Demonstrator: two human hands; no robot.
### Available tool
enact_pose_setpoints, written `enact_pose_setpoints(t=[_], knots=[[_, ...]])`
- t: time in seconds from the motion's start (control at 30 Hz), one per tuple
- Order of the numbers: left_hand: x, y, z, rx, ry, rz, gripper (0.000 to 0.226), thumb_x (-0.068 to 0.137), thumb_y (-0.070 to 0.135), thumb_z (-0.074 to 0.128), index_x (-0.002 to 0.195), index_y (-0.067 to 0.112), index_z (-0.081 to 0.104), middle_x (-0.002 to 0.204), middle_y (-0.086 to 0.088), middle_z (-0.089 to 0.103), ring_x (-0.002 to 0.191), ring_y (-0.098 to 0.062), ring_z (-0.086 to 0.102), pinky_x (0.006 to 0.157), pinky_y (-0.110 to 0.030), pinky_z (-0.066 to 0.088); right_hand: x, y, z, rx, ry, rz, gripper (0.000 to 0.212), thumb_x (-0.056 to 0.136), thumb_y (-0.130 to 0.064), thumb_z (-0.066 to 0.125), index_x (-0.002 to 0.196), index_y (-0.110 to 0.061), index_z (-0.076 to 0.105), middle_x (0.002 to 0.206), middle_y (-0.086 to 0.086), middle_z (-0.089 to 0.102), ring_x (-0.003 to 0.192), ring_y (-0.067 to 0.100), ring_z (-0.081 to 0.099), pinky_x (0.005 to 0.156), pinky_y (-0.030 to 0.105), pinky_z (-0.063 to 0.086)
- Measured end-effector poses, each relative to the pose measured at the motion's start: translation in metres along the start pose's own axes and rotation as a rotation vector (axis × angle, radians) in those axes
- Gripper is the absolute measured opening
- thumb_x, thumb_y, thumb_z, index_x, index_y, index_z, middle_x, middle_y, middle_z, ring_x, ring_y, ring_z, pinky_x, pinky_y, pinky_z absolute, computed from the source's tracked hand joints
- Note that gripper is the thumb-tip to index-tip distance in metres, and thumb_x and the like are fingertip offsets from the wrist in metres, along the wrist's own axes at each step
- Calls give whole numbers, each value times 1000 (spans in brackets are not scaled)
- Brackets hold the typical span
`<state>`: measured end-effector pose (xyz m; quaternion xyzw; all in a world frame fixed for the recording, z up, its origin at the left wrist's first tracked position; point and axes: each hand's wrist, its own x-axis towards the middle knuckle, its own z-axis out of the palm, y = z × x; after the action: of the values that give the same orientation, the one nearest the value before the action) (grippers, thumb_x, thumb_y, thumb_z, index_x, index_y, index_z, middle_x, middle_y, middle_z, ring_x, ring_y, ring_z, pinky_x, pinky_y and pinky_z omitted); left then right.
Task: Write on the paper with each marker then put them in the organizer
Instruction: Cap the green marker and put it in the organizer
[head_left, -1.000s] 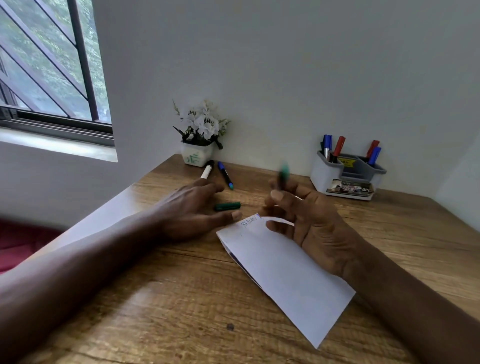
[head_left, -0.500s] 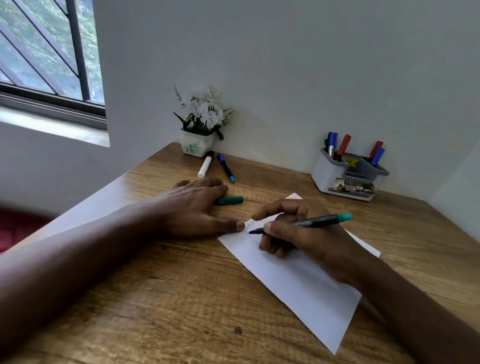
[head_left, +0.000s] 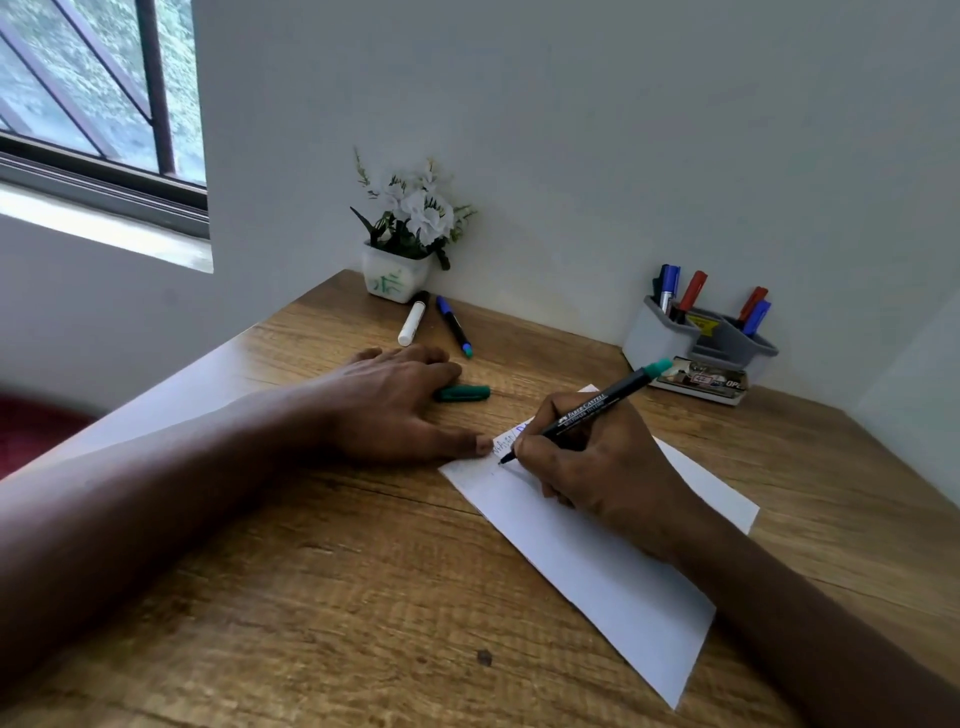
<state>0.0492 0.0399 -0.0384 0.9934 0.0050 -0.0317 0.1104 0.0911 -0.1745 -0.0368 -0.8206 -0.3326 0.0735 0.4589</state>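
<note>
- The green marker (head_left: 587, 410) is a slim black barrel with printed white lettering and a teal end plug. It slants up to the right, with its fine tip down on the paper (head_left: 597, 561) near the sheet's far left corner.
- The right grip (head_left: 597, 467) is closed around the barrel low down, fingers curled and pinching it, with the heel of the hand resting on the sheet.
- The paper is a smooth white rectangle lying flat and skewed on the surface (head_left: 311, 597). A short line of small handwriting sits at its far corner, just above the tip.
- The left grip (head_left: 395, 405) lies flat with its fingers straight and holds nothing. The thumb tip presses the paper's corner edge.
- A green cap (head_left: 465, 393), a short rounded cylinder, lies just beside those fingers, one end hidden behind them.
- Farther back lie a stubby white marker (head_left: 413, 325) with a black cap and a thin blue marker (head_left: 454, 326), close together.
- The organizer (head_left: 660, 335), grey moulded plastic with stepped compartments, stands near the wall. Blue and red markers stand upright in it.
- A white square pot (head_left: 397, 275) holds white flowers in the corner.
- The surface is matte wood grain with a small dark knot.
</note>
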Motion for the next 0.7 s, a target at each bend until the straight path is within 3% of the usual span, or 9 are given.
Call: enact_pose_setpoints(t=[0.7], knots=[[-1, 2, -3, -24, -30, -11, 99, 78, 83, 41, 160, 33, 17, 168, 6, 11, 153, -19, 17, 122, -42, 18, -1, 1, 0, 16, 21, 8, 18, 88, -12, 70, 72, -11, 64, 51, 0, 62, 44, 5, 55, 45, 16, 43]])
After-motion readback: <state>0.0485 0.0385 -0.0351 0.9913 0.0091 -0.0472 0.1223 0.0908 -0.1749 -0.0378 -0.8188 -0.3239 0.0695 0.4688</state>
